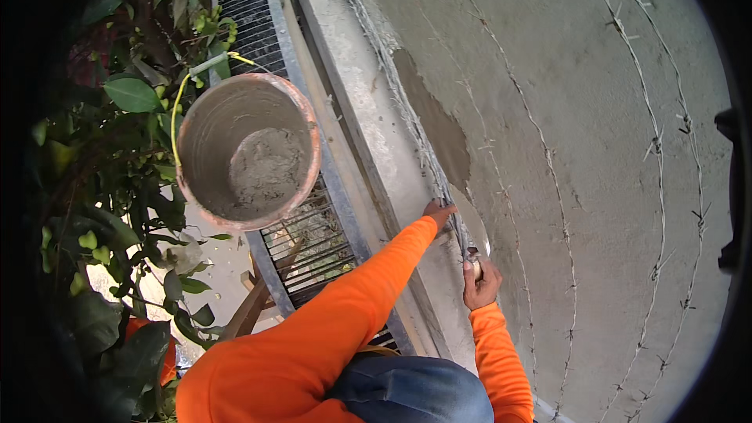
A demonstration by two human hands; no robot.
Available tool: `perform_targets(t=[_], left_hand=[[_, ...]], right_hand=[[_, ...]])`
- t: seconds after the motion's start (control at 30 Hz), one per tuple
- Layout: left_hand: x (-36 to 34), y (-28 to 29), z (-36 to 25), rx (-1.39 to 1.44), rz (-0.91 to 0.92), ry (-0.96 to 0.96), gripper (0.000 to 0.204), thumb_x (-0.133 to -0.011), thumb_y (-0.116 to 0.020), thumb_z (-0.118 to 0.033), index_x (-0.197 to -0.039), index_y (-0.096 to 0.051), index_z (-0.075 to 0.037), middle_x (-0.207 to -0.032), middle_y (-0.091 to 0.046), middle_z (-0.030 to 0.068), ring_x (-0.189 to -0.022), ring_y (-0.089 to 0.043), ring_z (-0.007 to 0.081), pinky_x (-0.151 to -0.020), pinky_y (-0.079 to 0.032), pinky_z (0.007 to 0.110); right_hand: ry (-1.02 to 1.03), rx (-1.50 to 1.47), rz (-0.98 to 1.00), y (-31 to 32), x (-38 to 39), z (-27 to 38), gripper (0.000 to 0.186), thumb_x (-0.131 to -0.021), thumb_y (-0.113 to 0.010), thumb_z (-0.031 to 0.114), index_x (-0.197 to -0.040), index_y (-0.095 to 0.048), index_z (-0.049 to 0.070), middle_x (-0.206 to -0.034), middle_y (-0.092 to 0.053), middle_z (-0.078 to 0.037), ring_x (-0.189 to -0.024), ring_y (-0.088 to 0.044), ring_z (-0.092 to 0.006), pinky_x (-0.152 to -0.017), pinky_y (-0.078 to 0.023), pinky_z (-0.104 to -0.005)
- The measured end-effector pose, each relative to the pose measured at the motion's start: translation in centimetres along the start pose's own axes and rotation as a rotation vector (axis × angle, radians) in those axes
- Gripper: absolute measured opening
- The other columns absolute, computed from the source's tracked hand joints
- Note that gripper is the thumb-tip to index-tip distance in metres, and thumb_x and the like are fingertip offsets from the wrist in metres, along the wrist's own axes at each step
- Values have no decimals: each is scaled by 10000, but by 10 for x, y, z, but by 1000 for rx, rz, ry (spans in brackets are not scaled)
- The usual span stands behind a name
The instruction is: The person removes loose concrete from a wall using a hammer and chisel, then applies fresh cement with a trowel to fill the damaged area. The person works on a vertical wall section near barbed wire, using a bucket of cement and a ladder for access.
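My left hand (440, 215) rests at the edge of the concrete ledge (384, 102), one finger stretched out toward the wall; its other fingers are partly hidden. Just nearer to me, my right hand (481, 285) is closed around the handle of a trowel (473, 254). The thin, shiny blade stands edge-on against the grey plastered wall (611, 188), so little of it shows. A rough seam of mortar and wire (407, 121) runs along the ledge beside both hands. Farther up, a darker wet patch of mortar (439, 129) marks the wall.
An orange-rimmed bucket (315, 141) with mortar inside and a yellow handle stands on a metal grate walkway (309, 235), left of the ledge. Several barbed wire strands (548, 157) stretch in front of the wall. Leafy branches (129, 94) crowd the left side. My bent knee (415, 392) is below.
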State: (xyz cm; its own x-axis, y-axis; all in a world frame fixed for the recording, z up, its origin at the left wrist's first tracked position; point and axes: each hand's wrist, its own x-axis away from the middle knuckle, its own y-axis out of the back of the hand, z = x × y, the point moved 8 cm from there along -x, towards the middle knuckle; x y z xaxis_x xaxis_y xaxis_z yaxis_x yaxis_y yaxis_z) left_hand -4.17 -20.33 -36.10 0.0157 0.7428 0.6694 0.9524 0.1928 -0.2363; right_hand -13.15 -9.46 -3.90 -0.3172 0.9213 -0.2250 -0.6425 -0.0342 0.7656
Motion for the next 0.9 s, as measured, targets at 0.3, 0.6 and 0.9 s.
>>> perform_targets(t=[0.3, 0.6, 0.9], left_hand=[[71, -3, -60, 62, -18, -75, 555, -830, -749, -308, -1290, -597, -36, -1232, -670, 153, -1151, -638, 274, -985, -491, 360], [115, 52, -75, 28, -152, -99, 414, -870, -687, -244, -1248, -618, -90, -1146, -703, 123, -1086, -667, 256, -942, -513, 369], [125, 75, -30, -22, -266, -116, 341, -892, -653, -182, -1228, -627, -129, -1074, -730, 109, -1035, -693, 255, -913, -532, 374]], right_hand=[[789, 517, 160, -99, -212, 324, 205, -884, -657, 266, -1052, -745, 187, -920, -646, -31, -967, -576, -224, -894, -399, -419], [1224, 582, 499, -193, -199, 371, 173, -888, -624, 273, -928, -792, 259, -989, -697, 35, -1068, -555, -173, -957, -347, -418], [631, 306, 764, -173, -208, 283, 346, -822, -772, 412, -1136, -733, 271, -992, -679, -2, -1021, -577, -217, -886, -336, -444]])
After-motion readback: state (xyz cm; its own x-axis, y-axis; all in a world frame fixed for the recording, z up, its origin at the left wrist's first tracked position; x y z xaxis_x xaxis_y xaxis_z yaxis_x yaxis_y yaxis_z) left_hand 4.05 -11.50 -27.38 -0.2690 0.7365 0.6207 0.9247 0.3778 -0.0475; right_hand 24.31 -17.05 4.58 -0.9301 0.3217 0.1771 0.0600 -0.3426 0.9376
